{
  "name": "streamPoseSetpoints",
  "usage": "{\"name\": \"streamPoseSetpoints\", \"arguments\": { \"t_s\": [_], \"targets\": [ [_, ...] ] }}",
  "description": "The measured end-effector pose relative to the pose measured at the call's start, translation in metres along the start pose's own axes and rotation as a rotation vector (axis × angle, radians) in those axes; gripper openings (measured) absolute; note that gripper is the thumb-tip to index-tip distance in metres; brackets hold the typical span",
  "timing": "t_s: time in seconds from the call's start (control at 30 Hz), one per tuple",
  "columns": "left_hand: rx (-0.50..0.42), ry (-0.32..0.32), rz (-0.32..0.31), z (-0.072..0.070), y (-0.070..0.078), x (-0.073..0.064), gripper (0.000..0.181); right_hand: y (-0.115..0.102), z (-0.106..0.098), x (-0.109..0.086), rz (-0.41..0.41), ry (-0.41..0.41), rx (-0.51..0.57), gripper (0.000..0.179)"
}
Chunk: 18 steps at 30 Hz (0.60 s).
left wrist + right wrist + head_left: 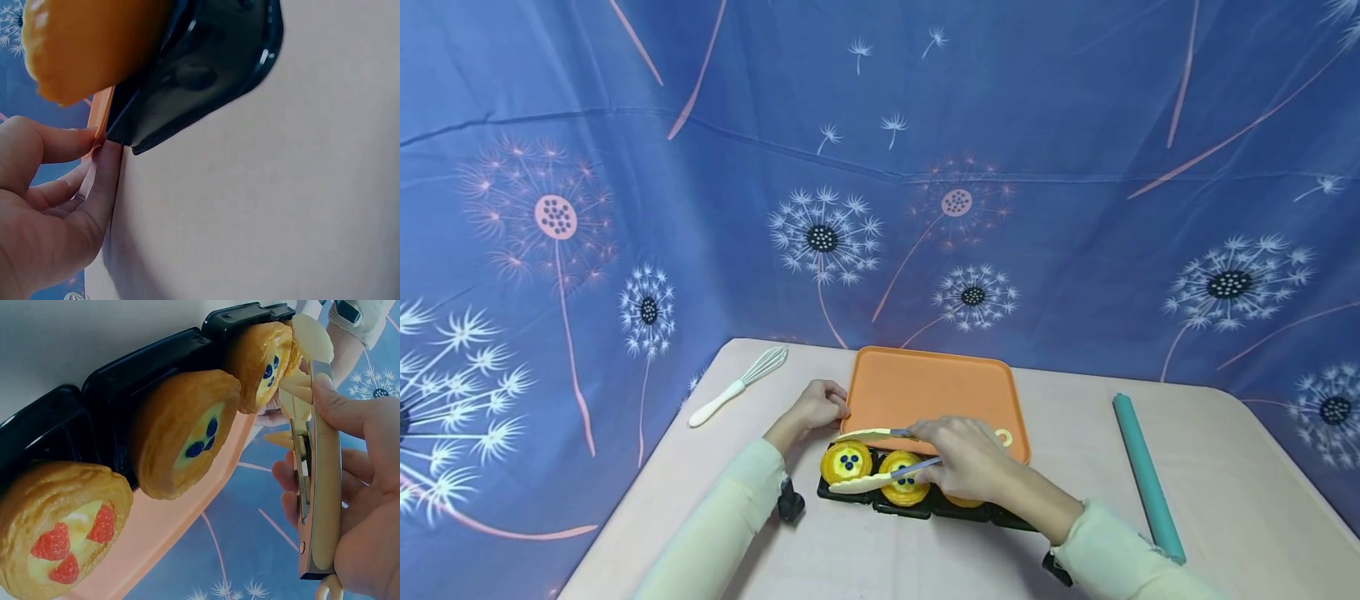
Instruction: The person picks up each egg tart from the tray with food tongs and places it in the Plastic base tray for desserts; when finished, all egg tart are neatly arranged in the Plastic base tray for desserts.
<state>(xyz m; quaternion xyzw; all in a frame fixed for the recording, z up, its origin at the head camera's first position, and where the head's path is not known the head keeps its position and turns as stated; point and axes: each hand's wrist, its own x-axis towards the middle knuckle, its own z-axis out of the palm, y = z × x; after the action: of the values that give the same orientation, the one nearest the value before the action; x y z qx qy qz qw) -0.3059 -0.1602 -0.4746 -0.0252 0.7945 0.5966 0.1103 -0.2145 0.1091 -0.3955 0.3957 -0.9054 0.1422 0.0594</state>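
My left hand (820, 404) pinches the left edge of the orange tray (932, 387) between thumb and fingers. Along the front of that tray stands a black compartment tray (150, 359) holding tarts. In my right hand (966, 457) is a pair of tongs (326, 481), its cream-tipped arms spread. These arms lie on either side of the leftmost blueberry tart (848, 457) in the head view. Beside it sits a second blueberry tart (187, 434), partly covered by the tongs. A tart with red berries (65, 531) comes third, mostly hidden under my right hand in the head view.
A white whisk (722, 402) lies at the back left of the table. Over on the right is a long teal rod (1148, 475). A small pale ring (1003, 437), at the tongs' handle end, overlaps the orange tray. Blue dandelion-print cloth (1060, 250) hangs behind the table.
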Motion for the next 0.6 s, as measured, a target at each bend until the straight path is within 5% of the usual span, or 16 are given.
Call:
{"name": "streamPoseSetpoints", "arguments": {
  "t_s": [0.6],
  "targets": [
    [-0.009, 0.000, 0.001, 0.0004, -0.0009, 0.0013, 0.020, 0.0013, 0.0031, 0.0007, 0.029, -0.019, 0.039, 0.066]
  ]
}}
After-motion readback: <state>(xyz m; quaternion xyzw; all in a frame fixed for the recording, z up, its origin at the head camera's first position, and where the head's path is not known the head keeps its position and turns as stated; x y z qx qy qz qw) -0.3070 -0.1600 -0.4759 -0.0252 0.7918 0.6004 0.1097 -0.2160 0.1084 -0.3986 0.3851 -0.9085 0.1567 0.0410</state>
